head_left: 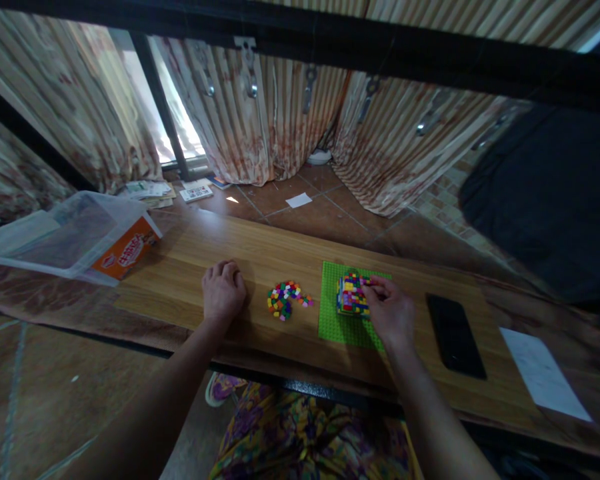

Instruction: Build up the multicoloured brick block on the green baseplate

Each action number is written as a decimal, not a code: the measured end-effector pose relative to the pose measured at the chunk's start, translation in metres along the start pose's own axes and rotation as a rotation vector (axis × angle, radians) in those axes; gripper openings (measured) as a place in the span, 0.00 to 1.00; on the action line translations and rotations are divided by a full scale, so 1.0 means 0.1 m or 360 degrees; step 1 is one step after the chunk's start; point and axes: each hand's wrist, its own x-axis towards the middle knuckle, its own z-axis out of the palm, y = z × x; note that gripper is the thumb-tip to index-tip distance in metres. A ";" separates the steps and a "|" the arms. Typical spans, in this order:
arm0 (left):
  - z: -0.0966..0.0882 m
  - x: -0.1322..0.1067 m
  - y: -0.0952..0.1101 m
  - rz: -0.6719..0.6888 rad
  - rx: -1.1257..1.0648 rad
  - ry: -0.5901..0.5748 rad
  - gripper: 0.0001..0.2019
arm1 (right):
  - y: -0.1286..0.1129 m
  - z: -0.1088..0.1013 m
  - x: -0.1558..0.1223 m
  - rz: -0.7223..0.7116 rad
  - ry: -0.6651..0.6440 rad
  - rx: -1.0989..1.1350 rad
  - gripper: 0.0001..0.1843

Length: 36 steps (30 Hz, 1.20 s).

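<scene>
A green baseplate (336, 320) lies on the wooden table (260, 253). On it stands a block built of many small coloured bricks (350, 295). My right hand (390, 312) rests against the block's right side, fingers pinched at its top edge. A loose pile of small coloured bricks (285, 299) lies left of the plate. My left hand (223, 291) rests on the table left of the pile, fingers curled into a loose fist, nothing visible in it.
A black phone (455, 335) and a white sheet of paper (543, 373) lie right of the plate. A clear plastic box with an orange label (80, 237) sits at the table's left end. Papers (153, 190) lie on the tiled floor beyond, before the curtains.
</scene>
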 end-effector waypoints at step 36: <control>-0.02 -0.01 0.02 -0.0007 -0.0030 -0.0018 0.13 | -0.41 0.34 -0.81 -0.0645 -0.0314 0.0080 0.16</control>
